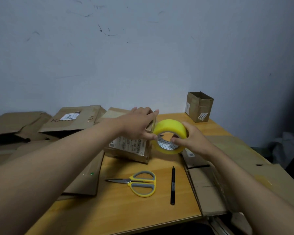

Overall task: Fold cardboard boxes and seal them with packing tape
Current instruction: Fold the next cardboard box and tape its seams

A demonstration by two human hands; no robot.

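A folded cardboard box [129, 150] with a white printed label stands in the middle of the wooden table [126, 209]. My left hand [136, 123] lies over its top right edge, fingers spread across the top and thumb down on the near side by the tape. A yellowish roll of packing tape [171, 128] is held upright against the box's right side. My right hand [192, 138] grips the roll, thumb hooked into its core and fingers over the rim.
Yellow-and-grey scissors [139, 182] and a black utility knife [172, 185] lie on the table in front of the box. Flattened cartons [71, 119] pile up at the left, more flat cardboard [227, 180] at the right. A small open box [199, 106] stands by the wall.
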